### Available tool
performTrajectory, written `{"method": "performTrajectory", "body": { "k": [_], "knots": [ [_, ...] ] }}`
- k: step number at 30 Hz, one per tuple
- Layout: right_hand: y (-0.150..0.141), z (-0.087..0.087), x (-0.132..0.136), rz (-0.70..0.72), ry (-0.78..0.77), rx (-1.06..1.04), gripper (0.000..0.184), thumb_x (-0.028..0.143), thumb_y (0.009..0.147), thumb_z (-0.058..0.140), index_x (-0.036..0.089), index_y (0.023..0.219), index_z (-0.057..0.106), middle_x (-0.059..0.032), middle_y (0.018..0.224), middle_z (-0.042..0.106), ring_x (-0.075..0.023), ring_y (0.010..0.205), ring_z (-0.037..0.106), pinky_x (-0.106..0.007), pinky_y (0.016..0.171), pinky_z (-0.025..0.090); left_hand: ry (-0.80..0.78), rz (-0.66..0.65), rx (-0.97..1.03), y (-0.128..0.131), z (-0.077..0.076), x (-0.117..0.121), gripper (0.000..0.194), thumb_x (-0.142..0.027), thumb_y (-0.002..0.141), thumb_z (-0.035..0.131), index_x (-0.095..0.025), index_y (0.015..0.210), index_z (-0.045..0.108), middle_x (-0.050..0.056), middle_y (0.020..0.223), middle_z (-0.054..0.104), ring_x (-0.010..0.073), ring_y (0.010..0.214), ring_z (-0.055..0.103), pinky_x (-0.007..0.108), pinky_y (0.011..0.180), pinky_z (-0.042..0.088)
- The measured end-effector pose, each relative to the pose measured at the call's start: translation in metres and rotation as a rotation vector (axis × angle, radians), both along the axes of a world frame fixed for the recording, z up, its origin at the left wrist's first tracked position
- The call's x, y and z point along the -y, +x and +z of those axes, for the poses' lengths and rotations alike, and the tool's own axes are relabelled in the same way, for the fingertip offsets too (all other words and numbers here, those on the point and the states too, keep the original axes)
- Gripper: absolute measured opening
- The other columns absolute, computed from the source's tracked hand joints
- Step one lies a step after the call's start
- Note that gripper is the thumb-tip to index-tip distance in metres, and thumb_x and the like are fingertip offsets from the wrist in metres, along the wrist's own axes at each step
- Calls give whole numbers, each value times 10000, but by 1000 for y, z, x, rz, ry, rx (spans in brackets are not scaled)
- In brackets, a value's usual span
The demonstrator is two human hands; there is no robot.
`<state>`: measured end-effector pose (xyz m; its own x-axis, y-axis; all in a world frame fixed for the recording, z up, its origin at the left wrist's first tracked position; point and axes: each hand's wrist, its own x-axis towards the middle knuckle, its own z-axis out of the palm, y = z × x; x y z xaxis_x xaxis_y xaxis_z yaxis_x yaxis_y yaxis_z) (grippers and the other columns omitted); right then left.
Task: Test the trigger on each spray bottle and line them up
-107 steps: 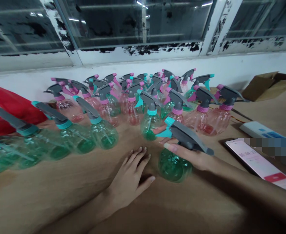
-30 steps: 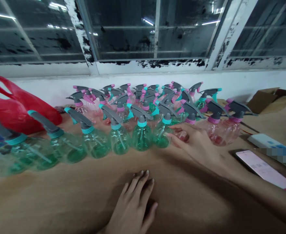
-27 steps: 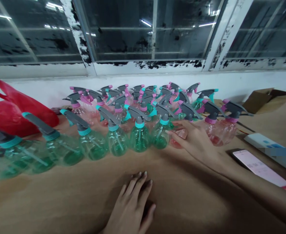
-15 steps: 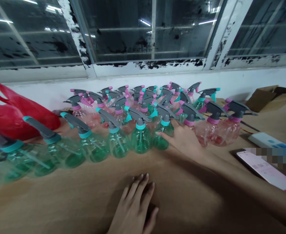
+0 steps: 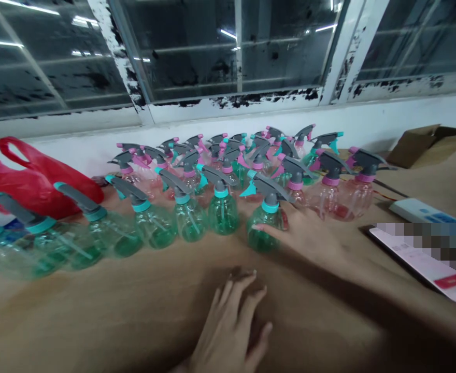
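My right hand (image 5: 305, 230) is wrapped round a green spray bottle (image 5: 265, 233) with a grey and turquoise trigger head; the thumb lies on its near side and the other fingers are hidden behind. The bottle stands upright, slightly in front of its row. Nearer to me, my left hand (image 5: 233, 321) hovers low over or rests on the table, fingers apart and a little bent, holding nothing. To the left runs a line of green spray bottles (image 5: 223, 210). Pink spray bottles (image 5: 329, 194) stand just beyond my right hand.
More pink and green spray bottles crowd toward the wall. A red plastic bag (image 5: 53, 181) sits at the left. On the right are a phone (image 5: 418, 259), a white and blue box (image 5: 422, 211) and an open cardboard box (image 5: 426, 145) on the wooden table (image 5: 134, 321).
My right hand has drawn the green spray bottle toward me, out of the row. My left hand has shifted a little to the right, its fingers more bent. The view has turned slightly.
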<state>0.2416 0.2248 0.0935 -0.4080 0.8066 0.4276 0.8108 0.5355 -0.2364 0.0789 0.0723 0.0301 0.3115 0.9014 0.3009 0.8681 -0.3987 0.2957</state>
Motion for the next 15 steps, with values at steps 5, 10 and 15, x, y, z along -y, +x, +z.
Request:
{"method": "performTrajectory", "body": {
  "k": [5, 10, 15],
  "knots": [
    [21, 0, 30, 35, 30, 21, 660, 682, 780, 429, 127, 1107, 574, -158, 837, 684, -364, 805, 665, -452, 637, 518, -45, 224, 269, 0, 15, -15, 453, -267, 870, 522, -206, 1281, 339, 118, 1283, 437, 270, 1194, 454, 460, 937, 430],
    [37, -3, 52, 116, -55, -16, 701, 723, 741, 434, 190, 1181, 549, -141, 1000, 646, -353, 826, 646, -484, 649, 524, -137, 163, 252, 14, 19, -24, 829, -435, 798, 638, -218, 1424, 140, 163, 1398, 349, 346, 1278, 347, 541, 952, 390],
    [51, -3, 61, 175, -43, -97, 641, 706, 700, 515, 200, 1092, 563, -129, 1023, 616, -374, 1024, 546, -495, 732, 500, -130, 60, 295, 33, 14, -27, 855, -440, 766, 687, -211, 1410, 174, 150, 1368, 404, 327, 1244, 400, 516, 953, 403]
  ]
}}
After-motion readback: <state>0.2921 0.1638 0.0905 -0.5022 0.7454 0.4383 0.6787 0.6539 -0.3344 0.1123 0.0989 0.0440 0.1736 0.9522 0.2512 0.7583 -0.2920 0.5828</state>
